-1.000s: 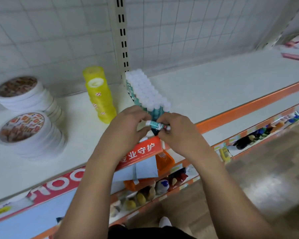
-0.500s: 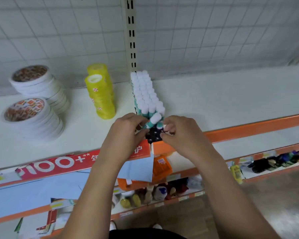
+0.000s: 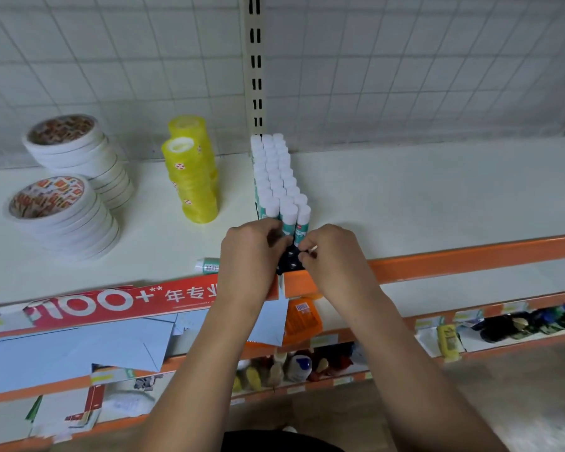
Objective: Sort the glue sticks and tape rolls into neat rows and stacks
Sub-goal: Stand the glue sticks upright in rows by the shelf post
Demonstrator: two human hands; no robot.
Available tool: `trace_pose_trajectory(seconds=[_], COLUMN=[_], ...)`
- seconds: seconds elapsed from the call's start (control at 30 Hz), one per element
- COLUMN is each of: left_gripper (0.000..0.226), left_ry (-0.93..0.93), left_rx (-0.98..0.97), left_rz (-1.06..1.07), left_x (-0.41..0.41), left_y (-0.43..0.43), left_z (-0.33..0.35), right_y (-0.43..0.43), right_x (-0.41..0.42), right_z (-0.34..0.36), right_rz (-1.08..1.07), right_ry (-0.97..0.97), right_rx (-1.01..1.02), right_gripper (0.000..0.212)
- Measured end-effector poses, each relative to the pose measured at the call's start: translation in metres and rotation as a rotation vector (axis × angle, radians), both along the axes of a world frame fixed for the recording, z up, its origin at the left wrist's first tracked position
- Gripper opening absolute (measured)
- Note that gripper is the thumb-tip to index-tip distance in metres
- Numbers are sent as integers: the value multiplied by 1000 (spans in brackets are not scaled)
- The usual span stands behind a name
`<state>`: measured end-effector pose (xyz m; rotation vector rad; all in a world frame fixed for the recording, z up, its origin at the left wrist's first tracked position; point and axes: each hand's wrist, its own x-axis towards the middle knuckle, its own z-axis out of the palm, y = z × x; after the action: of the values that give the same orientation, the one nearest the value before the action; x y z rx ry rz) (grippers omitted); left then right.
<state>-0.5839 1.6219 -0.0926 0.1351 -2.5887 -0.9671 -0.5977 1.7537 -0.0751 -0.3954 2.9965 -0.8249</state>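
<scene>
Your glue sticks [image 3: 276, 177] stand capped-end up in tight rows of three, running from the back panel to the front lip of the shelf [image 3: 421, 197], likely so they brace one another. At the front sits a black tray [image 3: 291, 261] with empty sockets. One loose glue stick [image 3: 207, 265] lies flat, left of your wrist. The yellow tape rolls [image 3: 193, 177] and white tape rolls [image 3: 69, 203] are stacked further left. Your left hand [image 3: 252, 252] is curled, fingertips against the front sticks' bases; a real grip is hidden. Your right hand [image 3: 333, 256] pinches something small at the tray's edge; what, I cannot tell
</scene>
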Motion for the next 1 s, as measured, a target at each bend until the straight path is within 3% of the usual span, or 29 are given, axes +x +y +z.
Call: trace_pose_trajectory(seconds=[0.33,0.57,0.87,1.0], left_gripper=[16,16,10,17], left_ry=[-34,-56,-73,-187], left_rx=[-72,-90,95,-68], left_rz=[151,228,44,-32], left_x=[3,4,12,23], left_y=[12,18,-15,-61], left_z=[-7,-8,12,23], right_y=[-1,-2,2,-11], right_x=[-3,-6,7,13], right_z=[-1,-4,4,12], right_rz=[34,-23,42,89], right_ry=[-52,-112,23,50], right_rx=[66,-8,11,-94], right_gripper=[17,15,19,17])
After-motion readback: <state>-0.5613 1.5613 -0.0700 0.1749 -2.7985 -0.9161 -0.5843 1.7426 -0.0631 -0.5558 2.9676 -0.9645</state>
